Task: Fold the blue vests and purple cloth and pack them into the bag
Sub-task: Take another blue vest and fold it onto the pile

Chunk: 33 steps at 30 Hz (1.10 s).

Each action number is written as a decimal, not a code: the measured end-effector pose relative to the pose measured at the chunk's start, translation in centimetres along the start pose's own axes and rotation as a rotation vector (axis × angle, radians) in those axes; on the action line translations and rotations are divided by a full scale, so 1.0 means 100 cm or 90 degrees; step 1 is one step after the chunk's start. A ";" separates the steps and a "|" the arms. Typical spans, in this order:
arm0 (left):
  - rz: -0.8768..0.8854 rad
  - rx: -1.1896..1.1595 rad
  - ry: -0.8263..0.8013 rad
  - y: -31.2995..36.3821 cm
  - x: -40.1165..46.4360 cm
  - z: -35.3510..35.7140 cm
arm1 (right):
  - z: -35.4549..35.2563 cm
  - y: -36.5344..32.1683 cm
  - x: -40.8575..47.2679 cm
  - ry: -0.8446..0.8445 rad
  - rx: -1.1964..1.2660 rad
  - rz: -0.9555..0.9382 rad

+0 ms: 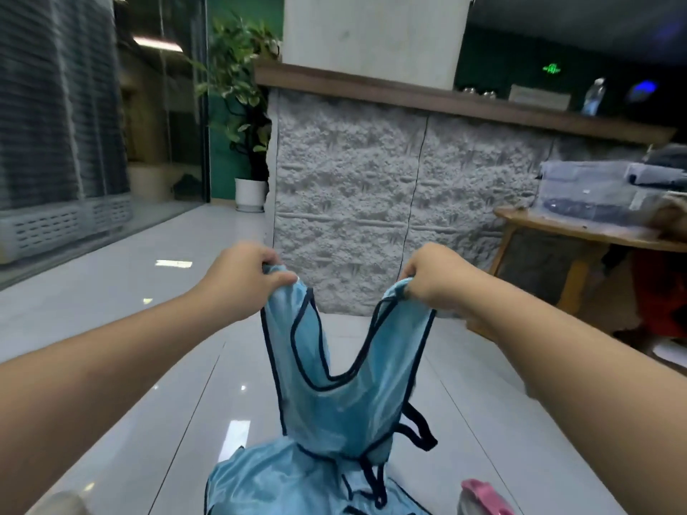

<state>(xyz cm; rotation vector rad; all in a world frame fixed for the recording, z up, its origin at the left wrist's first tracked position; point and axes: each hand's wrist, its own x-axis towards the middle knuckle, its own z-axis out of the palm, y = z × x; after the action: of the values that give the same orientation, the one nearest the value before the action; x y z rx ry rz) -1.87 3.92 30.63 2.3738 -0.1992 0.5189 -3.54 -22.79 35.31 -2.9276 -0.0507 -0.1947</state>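
Observation:
I hold up a light blue vest (342, 407) with dark navy trim by its two shoulder straps. My left hand (241, 276) pinches the left strap and my right hand (438, 280) pinches the right strap, so the vest hangs open in a V between them. Its lower part and dark side straps dangle over more light blue vest fabric (282, 481) heaped on the floor at the bottom of the view. A pink item (483, 496) lies at the bottom right, partly cut off. I see no purple cloth.
Glossy grey floor tiles (148, 366) spread around me. A grey stone-faced counter (390, 187) stands ahead. At the right a wooden table (594, 232) carries a clear plastic box (587, 191). A potted plant (245, 143) stands at the left of the counter.

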 end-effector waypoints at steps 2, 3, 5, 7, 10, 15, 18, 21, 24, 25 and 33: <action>0.002 -0.028 0.072 0.010 0.008 -0.023 | -0.026 0.000 0.003 0.047 0.037 0.024; 0.004 -0.044 0.109 0.012 0.012 -0.033 | -0.039 0.000 0.004 0.076 0.061 0.031; 0.010 -0.098 0.167 0.013 0.020 -0.049 | -0.059 0.000 0.006 0.131 0.108 0.033; 0.017 -0.132 0.180 0.012 0.025 -0.059 | -0.068 0.001 0.006 0.123 0.126 0.020; -0.013 -0.136 0.120 0.005 0.026 -0.058 | -0.056 0.004 0.007 0.032 0.127 0.065; -0.085 -0.143 0.077 -0.017 0.029 -0.053 | -0.030 0.012 0.018 0.055 0.252 0.166; -0.090 -0.137 0.076 -0.015 0.028 -0.054 | -0.027 0.010 0.019 0.031 0.325 0.186; -0.089 -0.082 0.106 -0.002 0.028 -0.049 | -0.029 0.003 0.013 0.060 0.390 0.182; -0.096 -0.095 0.135 0.008 0.027 -0.036 | -0.031 -0.010 0.005 0.030 0.494 0.161; -0.098 -0.110 0.135 0.012 0.027 -0.030 | -0.032 -0.015 0.002 0.018 0.517 0.153; -0.049 -0.213 0.071 0.060 0.003 0.008 | -0.020 -0.050 -0.010 -0.054 0.557 0.194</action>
<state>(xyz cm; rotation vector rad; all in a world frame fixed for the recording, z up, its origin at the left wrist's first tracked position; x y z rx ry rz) -3.00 -1.12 33.80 2.0133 -0.1312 0.5348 -5.05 -18.29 38.10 -2.0340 0.2364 0.0095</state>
